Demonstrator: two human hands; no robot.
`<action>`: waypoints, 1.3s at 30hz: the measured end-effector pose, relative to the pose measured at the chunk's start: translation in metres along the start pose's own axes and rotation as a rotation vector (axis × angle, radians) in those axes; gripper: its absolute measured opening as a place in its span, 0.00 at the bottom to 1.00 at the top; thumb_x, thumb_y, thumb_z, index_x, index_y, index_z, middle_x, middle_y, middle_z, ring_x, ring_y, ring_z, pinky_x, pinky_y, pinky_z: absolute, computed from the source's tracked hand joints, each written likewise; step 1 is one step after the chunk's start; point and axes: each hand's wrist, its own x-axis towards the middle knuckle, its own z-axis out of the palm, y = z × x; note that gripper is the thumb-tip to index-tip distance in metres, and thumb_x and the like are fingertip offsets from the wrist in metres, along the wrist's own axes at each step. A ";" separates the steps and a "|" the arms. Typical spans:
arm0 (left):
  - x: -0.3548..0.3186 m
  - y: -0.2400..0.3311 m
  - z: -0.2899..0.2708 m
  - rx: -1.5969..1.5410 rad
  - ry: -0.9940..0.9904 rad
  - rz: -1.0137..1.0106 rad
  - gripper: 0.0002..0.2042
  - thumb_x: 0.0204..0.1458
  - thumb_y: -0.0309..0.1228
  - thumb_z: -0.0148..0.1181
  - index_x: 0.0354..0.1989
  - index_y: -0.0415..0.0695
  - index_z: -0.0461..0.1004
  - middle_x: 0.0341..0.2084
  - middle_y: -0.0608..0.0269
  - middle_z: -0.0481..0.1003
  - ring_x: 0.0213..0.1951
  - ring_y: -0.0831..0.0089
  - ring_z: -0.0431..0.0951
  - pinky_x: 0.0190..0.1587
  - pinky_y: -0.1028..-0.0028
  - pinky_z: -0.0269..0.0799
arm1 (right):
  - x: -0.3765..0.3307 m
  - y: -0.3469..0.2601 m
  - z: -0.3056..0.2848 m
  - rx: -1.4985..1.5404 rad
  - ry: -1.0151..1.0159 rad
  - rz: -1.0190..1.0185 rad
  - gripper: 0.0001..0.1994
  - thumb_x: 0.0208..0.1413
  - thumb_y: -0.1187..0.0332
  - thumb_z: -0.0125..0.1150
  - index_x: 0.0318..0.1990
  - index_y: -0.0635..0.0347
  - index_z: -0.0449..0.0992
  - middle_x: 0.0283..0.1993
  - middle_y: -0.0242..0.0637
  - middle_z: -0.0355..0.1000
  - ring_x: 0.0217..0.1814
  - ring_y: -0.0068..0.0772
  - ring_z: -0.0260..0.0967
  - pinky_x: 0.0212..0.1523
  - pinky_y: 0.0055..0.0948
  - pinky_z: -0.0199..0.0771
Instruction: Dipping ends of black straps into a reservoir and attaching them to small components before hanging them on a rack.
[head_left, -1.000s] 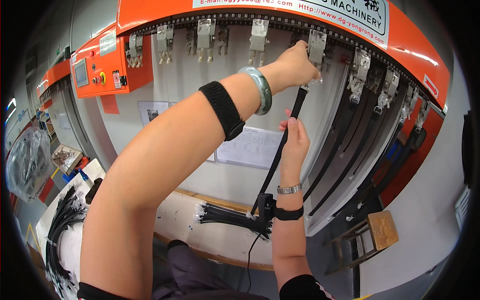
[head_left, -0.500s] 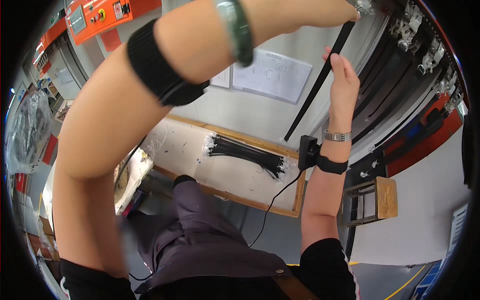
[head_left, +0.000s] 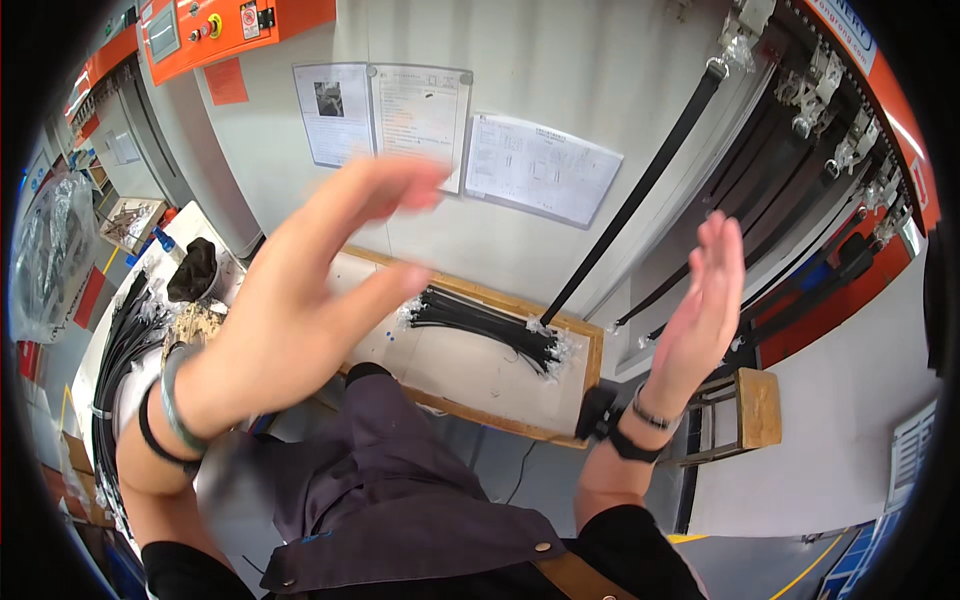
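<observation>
A black strap (head_left: 640, 186) hangs — long, narrow, straight.

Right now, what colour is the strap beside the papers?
The strap is black, clearest in head view.

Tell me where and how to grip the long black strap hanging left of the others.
Probably pinch the long, flat black strap at mid-length, coming from the front with the right hand, which appears nearer: the strap hangs straight below a silvery metal clamp, and its middle is uncovered.

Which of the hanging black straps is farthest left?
The strap whose lower end appears over the wood-edged tray, next to the strap bundle; the other hanging straps all hang to its right.
</observation>
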 end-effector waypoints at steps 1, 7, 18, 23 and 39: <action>-0.017 0.000 -0.007 -0.075 -0.002 -0.092 0.23 0.46 0.21 0.53 0.53 0.37 0.61 0.47 0.62 0.65 0.53 0.72 0.62 0.59 0.71 0.51 | -0.009 -0.006 -0.001 0.191 -0.038 0.109 0.33 0.58 0.48 0.42 0.60 0.70 0.54 0.62 0.49 0.55 0.63 0.37 0.53 0.59 0.31 0.51; -0.122 -0.022 -0.053 -0.427 0.292 -0.464 0.15 0.50 0.22 0.53 0.48 0.38 0.65 0.39 0.65 0.69 0.46 0.76 0.68 0.53 0.74 0.60 | -0.046 -0.001 0.052 0.705 -0.298 0.392 0.47 0.51 0.32 0.33 0.62 0.71 0.49 0.64 0.48 0.51 0.64 0.38 0.51 0.57 0.29 0.54; -0.387 -0.053 -0.226 0.286 1.173 -0.728 0.05 0.52 0.28 0.54 0.27 0.40 0.70 0.18 0.71 0.69 0.22 0.85 0.67 0.25 0.83 0.63 | -0.147 -0.016 0.211 0.864 -0.845 0.502 0.06 0.57 0.73 0.47 0.28 0.63 0.63 0.23 0.30 0.54 0.21 0.17 0.51 0.22 0.18 0.61; -0.483 -0.098 -0.262 0.873 1.098 -1.039 0.05 0.47 0.28 0.55 0.28 0.39 0.73 0.18 0.64 0.73 0.23 0.77 0.73 0.28 0.76 0.67 | -0.174 -0.038 0.257 0.686 -0.977 0.598 0.06 0.57 0.73 0.46 0.35 0.67 0.68 0.22 0.31 0.61 0.22 0.18 0.58 0.24 0.18 0.62; -0.550 -0.201 -0.381 1.218 1.024 -1.382 0.11 0.47 0.39 0.57 0.35 0.47 0.76 0.41 0.55 0.71 0.44 0.58 0.71 0.46 0.62 0.69 | -0.178 -0.035 0.252 0.452 -0.947 0.625 0.07 0.57 0.70 0.47 0.37 0.64 0.68 0.22 0.28 0.60 0.24 0.16 0.56 0.26 0.16 0.59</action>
